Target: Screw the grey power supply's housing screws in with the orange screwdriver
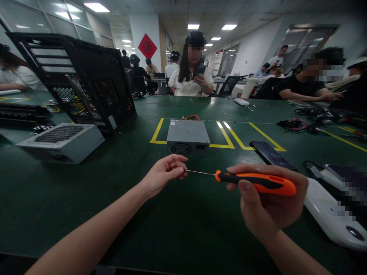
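My right hand (272, 202) is closed around the orange and black handle of a screwdriver (255, 182), its thin shaft pointing left. At the shaft's tip, the thumb and fingers of my left hand (164, 172) are pinched together. Something small and dark shows between those fingertips, too small to name. Just beyond my left hand, a grey computer power supply (187, 131) sits on the green table (160, 233), with its fan and socket side facing me. Coloured cables (191, 117) stick out behind it.
A second power supply (83, 143) lies at left, before a black computer case (106, 84) standing on the table. To the right are a phone (271, 154), a white device (329, 214) and bundled cables (298, 125). Across the table, a person (190, 76) holds a phone.
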